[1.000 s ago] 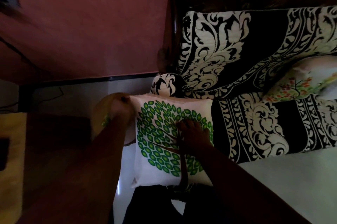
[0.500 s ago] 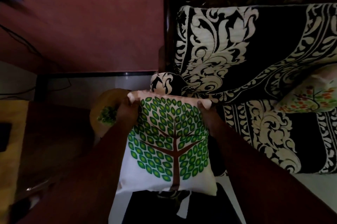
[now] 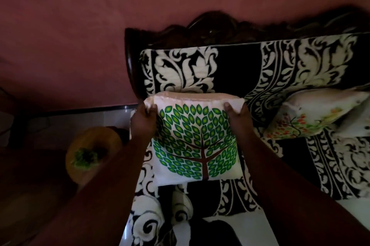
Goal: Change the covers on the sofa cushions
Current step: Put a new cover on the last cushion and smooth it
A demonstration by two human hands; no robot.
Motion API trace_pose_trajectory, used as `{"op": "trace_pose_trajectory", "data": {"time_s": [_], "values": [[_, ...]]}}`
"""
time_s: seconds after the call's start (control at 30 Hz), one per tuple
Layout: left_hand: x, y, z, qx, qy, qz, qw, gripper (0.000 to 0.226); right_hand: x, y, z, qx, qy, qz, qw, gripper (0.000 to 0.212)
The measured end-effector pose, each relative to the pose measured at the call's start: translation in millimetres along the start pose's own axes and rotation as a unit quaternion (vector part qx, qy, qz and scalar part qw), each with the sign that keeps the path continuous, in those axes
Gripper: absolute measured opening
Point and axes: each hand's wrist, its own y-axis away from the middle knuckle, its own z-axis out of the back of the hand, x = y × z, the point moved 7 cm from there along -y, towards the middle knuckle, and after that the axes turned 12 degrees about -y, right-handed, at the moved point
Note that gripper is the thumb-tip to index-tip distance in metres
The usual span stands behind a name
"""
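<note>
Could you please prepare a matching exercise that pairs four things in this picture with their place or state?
Things:
1. green tree cushion
2. left hand
3. second cushion
4. round orange item

Places or states:
A. lying on the sofa seat at the far right
B. held at both upper corners in front of the sofa back
C. off the sofa, to its left, with something green on it
D. gripping the cushion's upper left corner

Pairs: 1-B, 2-D, 3-A, 4-C
</note>
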Motion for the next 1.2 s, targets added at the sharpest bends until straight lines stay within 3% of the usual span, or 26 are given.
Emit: {"op": "trace_pose_trajectory", "data": {"time_s": [0.07, 0.17, 0.3, 0.5, 0.67, 0.83, 1.13, 1.2], "values": [[-3.8, -4.2, -24.0, 0.013, -0.021, -0.001, 1.000, 0.033, -7.8, -22.2, 9.9, -0.005, 0.012, -0.012, 1.000, 0.081], [9.8, -8.4, -59.7, 0.031, -0.051, 0.014, 0.998, 0.030, -30.5, -41.7, 15.6, 0.008, 0.029, -0.020, 0.999, 0.053], [24.8, -13.4, -99.7, 0.051, -0.117, 0.021, 0.992, 0.033, -65.5, -62.9, 16.6, 0.038, 0.061, -0.017, 0.997, 0.032], [25.4, -28.5, -117.1, 0.015, -0.112, 0.073, 0.991, 0.040, -76.9, -91.8, -1.8, 0.049, 0.061, -0.018, 0.997, 0.039], [25.5, -21.1, -117.0, 0.023, -0.026, 0.106, 0.994, 0.048, -66.8, -86.2, -5.6, 0.026, 0.028, -0.040, 0.998, 0.050], [12.4, 4.1, -109.2, 0.036, 0.021, 0.076, 0.996, 0.061, -62.6, -57.7, -1.6, 0.036, 0.000, -0.047, 0.998, 0.073], [-1.6, 49.4, -70.9, 0.120, 0.082, 0.038, 0.989, 0.091, -38.7, 9.3, 20.1, 0.086, -0.064, -0.059, 0.992, 0.071], [-0.8, 66.9, -60.0, 0.142, 0.078, 0.018, 0.987, 0.091, -22.1, 39.4, 34.3, 0.082, -0.079, -0.025, 0.993, 0.072]]}}
